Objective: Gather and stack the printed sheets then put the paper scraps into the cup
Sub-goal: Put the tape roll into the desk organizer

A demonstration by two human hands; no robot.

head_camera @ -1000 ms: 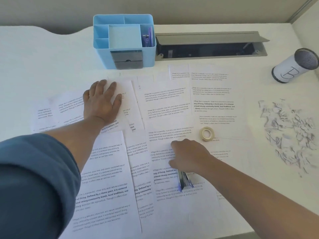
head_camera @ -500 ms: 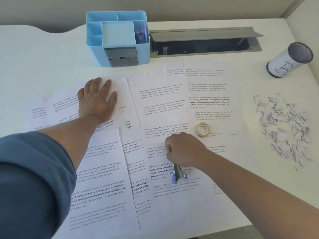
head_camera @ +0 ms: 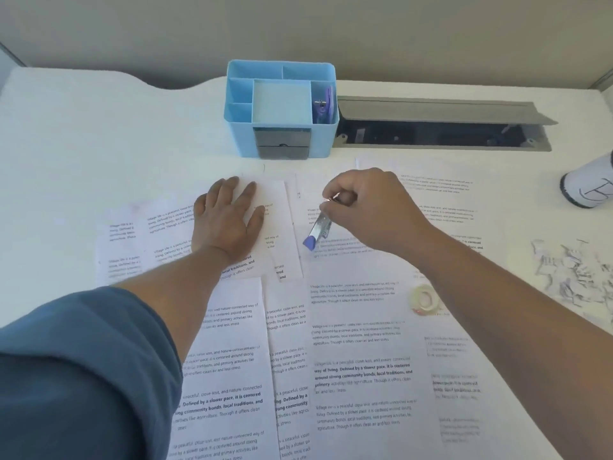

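Clearing comes first: the right hand (head_camera: 363,209) grips a small silver stapler with a purple tip (head_camera: 317,230), lifted above the white printed sheets (head_camera: 358,370) spread loose across the white bench (head_camera: 99,134). The left hand (head_camera: 229,220) lies flat on one sheet. Next, probably, the stapler goes aside near the blue plastic organizer (head_camera: 282,107); the shredded paper scraps (head_camera: 574,273) wait at the right.

L hand (head_camera: 229,224) is pressing flat on the sheets (head_camera: 358,370), fingers spread. R hand (head_camera: 368,210) is gripping a stapler (head_camera: 317,231), holding it tilted above the paper, purple tip down. Tape roll (head_camera: 424,299) is lying on the sheets nr the R forearm. Scraps (head_camera: 577,273) are sitting far R, cup (head_camera: 593,189) behind them. Blue organiser (head_camera: 282,111) is standing at the back.
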